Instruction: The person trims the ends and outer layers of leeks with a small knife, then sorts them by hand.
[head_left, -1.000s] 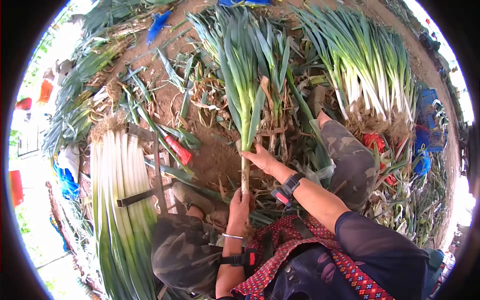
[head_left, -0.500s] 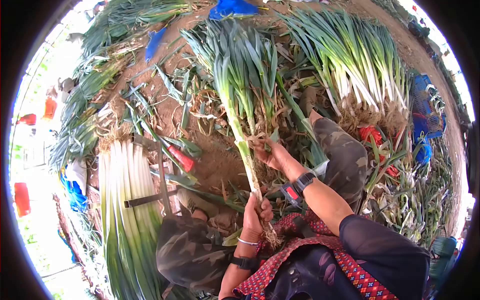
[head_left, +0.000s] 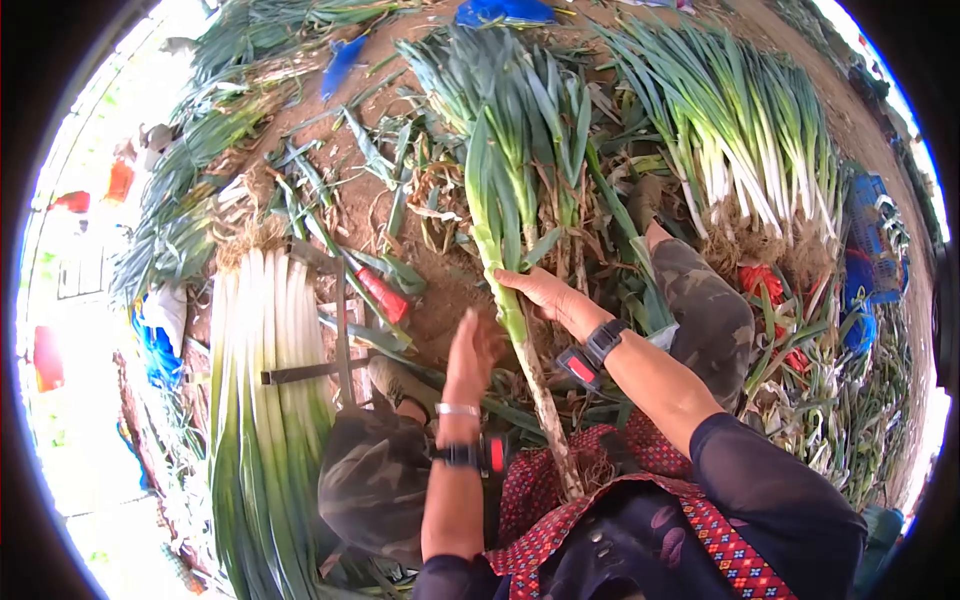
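My right hand (head_left: 545, 292) is closed round a long leek (head_left: 540, 390) at the base of its green leaves. The leek slants down toward me, its roots against the red patterned apron (head_left: 525, 490). My left hand (head_left: 474, 352) is raised just left of the stalk, apart from it; it is blurred, and its finger pose is unclear. Beyond my right hand lies a pile of leeks (head_left: 545, 130) with dark green leaves. At the left, a bundle of white-stemmed leeks (head_left: 270, 340) rests on a frame with a dark strap (head_left: 315, 372).
More leeks (head_left: 750, 150) lie at the upper right, roots toward me. A red-handled object (head_left: 382, 295) is on the soil near the frame. Blue crates (head_left: 872, 235) stand at the right. Loose leaves litter the ground, and my camouflage-covered knees (head_left: 700, 310) flank the work area.
My left hand has let go of the leek's lower end and moved up and left. My right hand still holds the stalk. The view has shifted slightly.
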